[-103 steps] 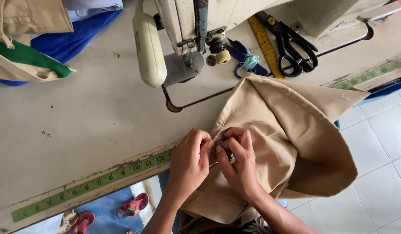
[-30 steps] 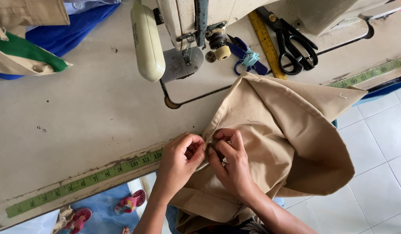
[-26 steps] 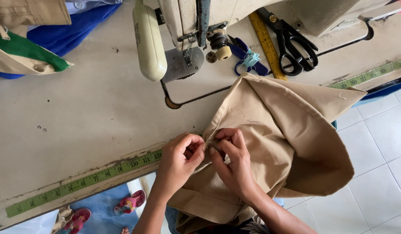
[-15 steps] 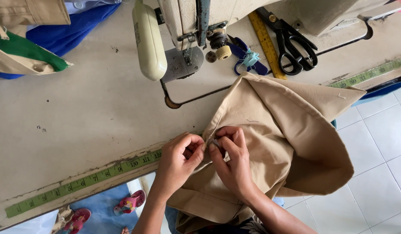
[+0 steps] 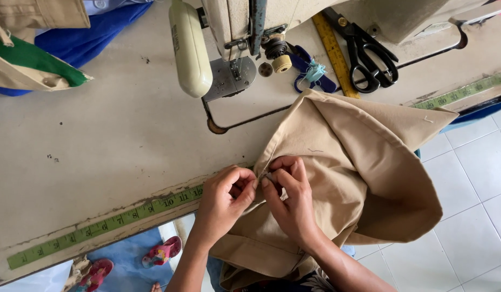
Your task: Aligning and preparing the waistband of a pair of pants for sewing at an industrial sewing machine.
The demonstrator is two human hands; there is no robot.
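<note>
Pinching one edge of the tan garment — left hand and right hand, both grips clenched on cloth (fingertips touching) — at the worktop edge.

Between the fingertips of our left hand and right hand sits something pale – too small to tell what. Our curled fingers hide the tan fabric's edge beneath them. Below our wrists, the cloth runs off the bottom edge. Far above the fingers, the sewing machine and black scissors are cut off at the top – so are the folded garments up left.
</note>
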